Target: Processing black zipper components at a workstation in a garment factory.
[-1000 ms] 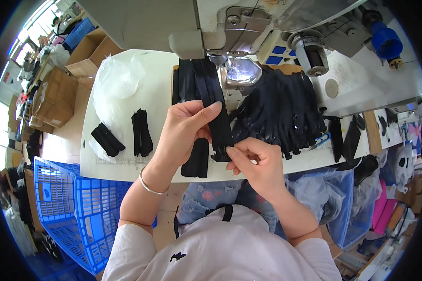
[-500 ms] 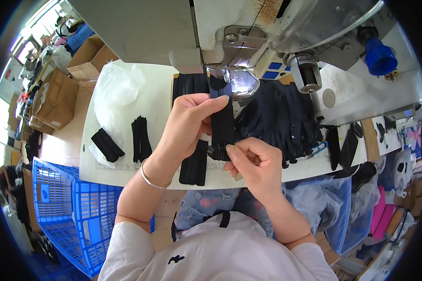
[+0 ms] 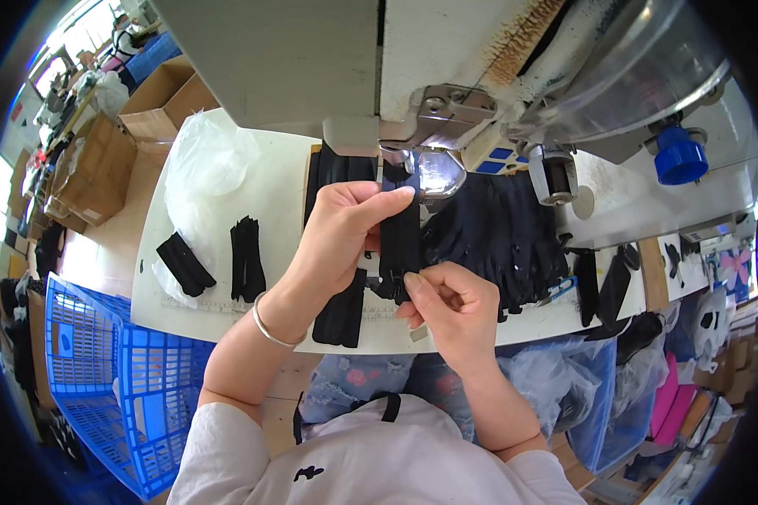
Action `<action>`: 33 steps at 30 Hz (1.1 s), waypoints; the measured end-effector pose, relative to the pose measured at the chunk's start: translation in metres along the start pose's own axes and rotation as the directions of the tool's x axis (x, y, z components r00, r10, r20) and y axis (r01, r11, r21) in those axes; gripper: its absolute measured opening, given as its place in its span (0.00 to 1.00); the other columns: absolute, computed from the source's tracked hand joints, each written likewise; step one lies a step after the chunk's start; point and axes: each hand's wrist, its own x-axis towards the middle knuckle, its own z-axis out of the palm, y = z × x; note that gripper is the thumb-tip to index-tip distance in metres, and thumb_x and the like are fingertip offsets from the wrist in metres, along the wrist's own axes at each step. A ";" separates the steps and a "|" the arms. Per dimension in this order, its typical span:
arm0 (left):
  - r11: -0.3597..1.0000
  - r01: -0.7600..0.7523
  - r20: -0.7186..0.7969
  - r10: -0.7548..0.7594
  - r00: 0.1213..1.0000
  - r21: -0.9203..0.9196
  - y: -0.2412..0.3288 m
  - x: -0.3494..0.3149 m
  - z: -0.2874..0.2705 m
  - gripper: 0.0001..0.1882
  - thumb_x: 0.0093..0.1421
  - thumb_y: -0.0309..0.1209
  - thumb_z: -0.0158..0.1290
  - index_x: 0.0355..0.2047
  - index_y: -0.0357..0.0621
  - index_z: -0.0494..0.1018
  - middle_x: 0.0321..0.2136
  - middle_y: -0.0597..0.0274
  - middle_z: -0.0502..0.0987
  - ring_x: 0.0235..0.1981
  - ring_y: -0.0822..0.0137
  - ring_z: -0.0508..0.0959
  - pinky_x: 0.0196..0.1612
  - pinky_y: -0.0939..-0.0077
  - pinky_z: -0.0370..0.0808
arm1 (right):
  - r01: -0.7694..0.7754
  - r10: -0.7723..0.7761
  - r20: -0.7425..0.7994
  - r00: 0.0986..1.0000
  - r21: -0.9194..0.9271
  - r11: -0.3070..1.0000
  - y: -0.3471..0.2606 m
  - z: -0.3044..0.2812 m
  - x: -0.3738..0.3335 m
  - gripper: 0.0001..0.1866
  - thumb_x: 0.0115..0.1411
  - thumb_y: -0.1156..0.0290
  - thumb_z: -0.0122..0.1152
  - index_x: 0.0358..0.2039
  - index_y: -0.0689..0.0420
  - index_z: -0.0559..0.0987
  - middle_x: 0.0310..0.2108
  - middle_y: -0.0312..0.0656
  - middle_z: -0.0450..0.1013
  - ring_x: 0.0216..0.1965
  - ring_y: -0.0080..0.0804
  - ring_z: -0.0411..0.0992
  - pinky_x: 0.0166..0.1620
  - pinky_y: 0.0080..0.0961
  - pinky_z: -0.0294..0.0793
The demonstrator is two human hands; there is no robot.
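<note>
A black zipper (image 3: 399,240) runs from the lit needle area of the sewing machine (image 3: 303,67) toward my body. My left hand (image 3: 338,231) is closed on its upper part, thumb along the top, just below the presser area. At the near end, my right hand (image 3: 456,311) pinches the zipper's edge between thumb and fingertips. Under my left wrist, a bundle of black strips (image 3: 338,318) lies on the white table (image 3: 278,160). To the right of the zipper a dark heap of zippers (image 3: 497,227) spreads out.
Two black bundles (image 3: 247,261) lie at the left beside a clear plastic bag (image 3: 210,160). A blue crate (image 3: 130,370) stands at the lower left, cardboard boxes (image 3: 93,168) behind it. Blue snips (image 3: 560,289) lie right of the heap. A blue bin (image 3: 594,429) holds plastic bags.
The view has shifted, so the machine looks larger and the table sits lower. Both hands keep their grip on the zipper, which stays in nearly the same place under the machine.
</note>
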 end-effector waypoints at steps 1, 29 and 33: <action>0.999 0.001 -0.014 -0.001 1.000 0.039 -0.002 0.000 -0.001 0.10 0.60 0.29 0.54 0.22 0.41 0.74 0.20 0.65 0.77 0.18 0.79 0.75 0.20 0.87 0.69 | 0.004 -0.004 0.008 1.000 -0.004 1.000 0.001 0.000 0.000 0.06 0.59 0.76 0.59 0.26 0.64 0.76 0.18 0.38 0.74 0.18 0.16 0.71 0.22 0.11 0.68; 0.969 -0.034 -0.061 0.020 0.998 -0.245 -0.054 -0.039 -0.008 0.03 0.63 0.28 0.52 0.32 0.42 0.72 0.27 0.68 0.76 0.26 0.78 0.74 0.27 0.84 0.71 | 0.031 -0.026 0.062 0.998 -0.076 0.997 0.007 -0.005 0.007 0.08 0.60 0.73 0.58 0.28 0.65 0.76 0.20 0.37 0.75 0.22 0.16 0.72 0.26 0.14 0.71; 0.932 -0.057 -0.052 0.041 0.998 -0.359 -0.054 -0.037 -0.002 0.03 0.61 0.27 0.54 0.30 0.44 0.72 0.26 0.70 0.75 0.26 0.80 0.72 0.28 0.85 0.68 | 0.058 -0.054 0.037 0.998 -0.120 0.991 0.009 -0.005 0.011 0.08 0.60 0.73 0.58 0.28 0.65 0.76 0.19 0.38 0.75 0.21 0.16 0.72 0.26 0.13 0.70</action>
